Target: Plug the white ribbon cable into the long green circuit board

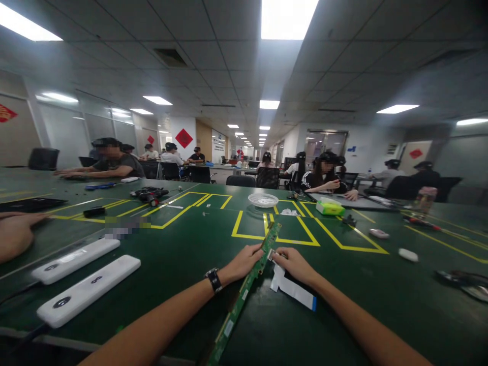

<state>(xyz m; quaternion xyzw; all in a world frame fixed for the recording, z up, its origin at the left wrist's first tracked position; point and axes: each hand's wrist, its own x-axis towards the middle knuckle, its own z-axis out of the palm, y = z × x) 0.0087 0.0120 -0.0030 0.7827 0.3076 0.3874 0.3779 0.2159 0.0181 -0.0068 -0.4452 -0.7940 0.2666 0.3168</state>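
Note:
My left hand [247, 260] is closed around the upper part of a long, narrow green circuit board [241, 301], which slants from the front edge up and away to the right. Close beside it, my right hand [292, 263] pinches the end of a white flat ribbon cable [295, 290] at the board's edge. The cable is folded, and its loose end with a blue tip points to the right. Whether the cable's held end sits in a connector on the board cannot be made out. A dark watch [213, 280] is on my left wrist.
White power strips [91, 290] lie on the left of the green table [183, 305]. A clear round dish [263, 200] stands ahead, with a green tissue pack [330, 207] to its right. Another person's hand [15, 235] rests at the left edge. People sit across the table.

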